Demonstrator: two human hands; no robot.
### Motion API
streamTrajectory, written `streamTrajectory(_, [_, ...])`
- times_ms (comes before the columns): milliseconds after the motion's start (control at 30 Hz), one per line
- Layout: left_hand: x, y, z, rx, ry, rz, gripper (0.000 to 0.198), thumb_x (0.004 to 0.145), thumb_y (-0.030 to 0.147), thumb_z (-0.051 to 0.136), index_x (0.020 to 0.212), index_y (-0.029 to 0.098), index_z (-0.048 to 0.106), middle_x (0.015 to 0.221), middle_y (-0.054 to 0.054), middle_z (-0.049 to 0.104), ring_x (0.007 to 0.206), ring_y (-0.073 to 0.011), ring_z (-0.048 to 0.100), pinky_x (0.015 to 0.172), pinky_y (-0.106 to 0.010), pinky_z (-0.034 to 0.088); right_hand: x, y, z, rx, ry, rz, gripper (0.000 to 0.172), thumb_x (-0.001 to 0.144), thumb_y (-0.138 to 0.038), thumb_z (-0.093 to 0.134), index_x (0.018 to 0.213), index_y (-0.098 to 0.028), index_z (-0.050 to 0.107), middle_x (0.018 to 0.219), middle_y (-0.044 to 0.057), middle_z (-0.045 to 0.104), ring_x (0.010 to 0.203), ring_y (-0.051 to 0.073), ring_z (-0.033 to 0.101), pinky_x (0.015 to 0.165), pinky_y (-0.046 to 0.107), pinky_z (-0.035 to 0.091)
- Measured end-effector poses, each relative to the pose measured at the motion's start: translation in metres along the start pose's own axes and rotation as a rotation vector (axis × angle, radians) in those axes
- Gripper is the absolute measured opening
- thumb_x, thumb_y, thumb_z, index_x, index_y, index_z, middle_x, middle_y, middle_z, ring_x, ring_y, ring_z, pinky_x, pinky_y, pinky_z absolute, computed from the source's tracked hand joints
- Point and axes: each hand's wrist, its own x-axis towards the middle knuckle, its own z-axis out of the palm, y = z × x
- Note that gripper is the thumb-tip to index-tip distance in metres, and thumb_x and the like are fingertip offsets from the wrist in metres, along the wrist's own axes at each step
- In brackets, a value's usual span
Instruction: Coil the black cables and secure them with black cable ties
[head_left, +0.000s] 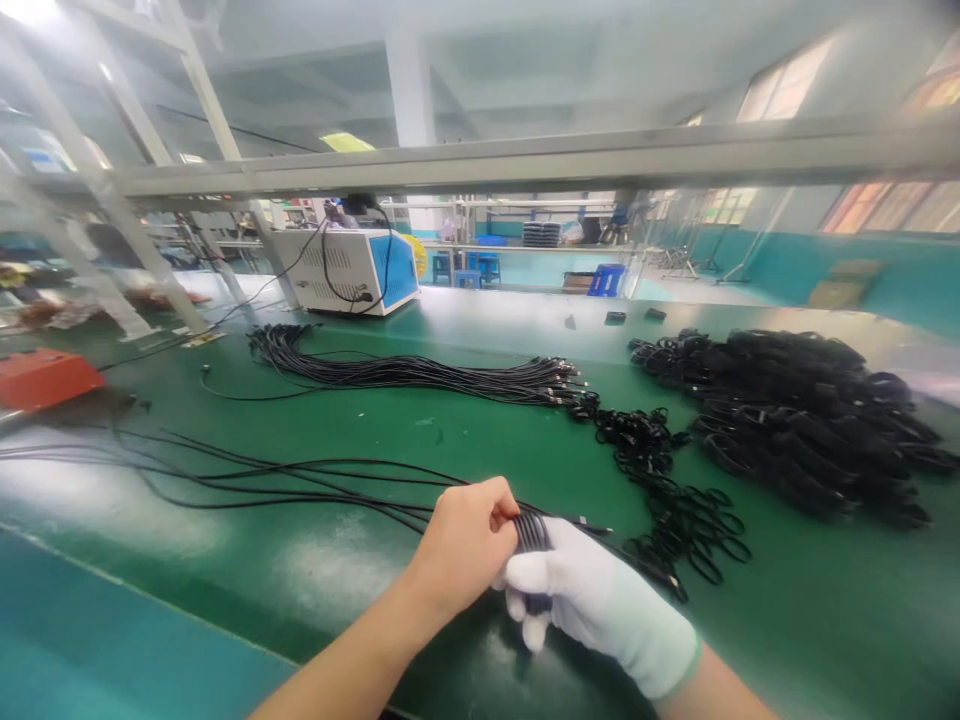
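Observation:
A small coil of black cable point(531, 532) is held between my two hands near the front of the green bench. My right hand point(607, 605), in a white glove, is closed around the coil with its thumb across the front. Bare, my left hand point(461, 550) presses its curled fingers against the coil's left side; the fingertips are partly hidden. Several loose black cables point(292, 467) stretch away to the left behind my left hand. Just right of the gloved hand lie thin black loops point(694, 530), strung out in a line.
A long bundle of straight black cables point(420, 372) lies across the bench point(360, 430). Coiled black cables form a big heap point(810, 420) at the right. A white-and-blue box machine point(345, 270) stands behind, a red device point(49, 378) at far left. A rail point(525, 162) crosses overhead.

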Motion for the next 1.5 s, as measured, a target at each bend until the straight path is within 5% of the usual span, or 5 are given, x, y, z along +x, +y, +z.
streamTrajectory(233, [0.02, 0.0, -0.006, -0.114, -0.085, 0.008, 0.008, 0.071, 0.023, 0.057, 0.078, 0.019, 0.061, 0.068, 0.002, 0.062, 0.06, -0.0123, 0.054, 0.055, -0.022, 0.041, -0.009, -0.018, -0.01, 0.056, 0.152, -0.029, 0.016, 0.068, -0.024, 0.067, 0.074, -0.009, 0.06, 0.064, 0.005, 0.06, 0.045, 0.01, 0.054, 0.035, 0.018, 0.042])
streamTrajectory(400, [0.048, 0.008, -0.015, 0.007, -0.013, 0.083, 0.019, 0.079, 0.035, 0.054, 0.088, 0.021, 0.062, 0.073, 0.002, 0.061, 0.063, -0.0133, 0.053, 0.058, -0.024, 0.04, -0.051, -0.078, -0.052, 0.228, 0.422, -0.429, 0.026, 0.075, -0.027, 0.066, 0.098, -0.016, 0.061, 0.076, 0.004, 0.066, 0.076, 0.02, 0.066, 0.062, 0.03, 0.055])
streamTrajectory(733, [0.067, 0.055, 0.079, 0.426, -0.389, 0.526, 0.022, 0.08, 0.015, 0.047, 0.09, 0.026, 0.063, 0.095, 0.002, 0.063, 0.083, -0.0176, 0.059, 0.067, -0.025, 0.042, -0.069, -0.094, -0.064, 0.211, 0.576, -0.613, 0.025, 0.075, -0.027, 0.068, 0.097, -0.018, 0.061, 0.083, 0.003, 0.068, 0.083, 0.023, 0.068, 0.065, 0.033, 0.058])
streamTrajectory(900, [0.067, 0.064, 0.096, 0.475, -0.483, 0.532, 0.038, 0.077, 0.037, 0.058, 0.113, 0.028, 0.054, 0.11, -0.002, 0.06, 0.092, -0.0259, 0.059, 0.073, -0.034, 0.045, -0.068, -0.094, -0.063, 0.206, 0.574, -0.62, 0.028, 0.075, -0.028, 0.069, 0.099, -0.018, 0.059, 0.079, 0.003, 0.066, 0.08, 0.022, 0.067, 0.062, 0.033, 0.058])
streamTrajectory(1500, [0.082, 0.059, 0.064, 0.565, -0.442, 0.495, 0.021, 0.08, 0.017, 0.046, 0.084, 0.026, 0.065, 0.089, 0.001, 0.065, 0.079, -0.0174, 0.059, 0.063, -0.025, 0.039, -0.062, -0.094, -0.06, 0.23, 0.523, -0.635, 0.03, 0.071, -0.028, 0.072, 0.096, -0.017, 0.058, 0.075, 0.002, 0.065, 0.076, 0.021, 0.067, 0.061, 0.033, 0.058])
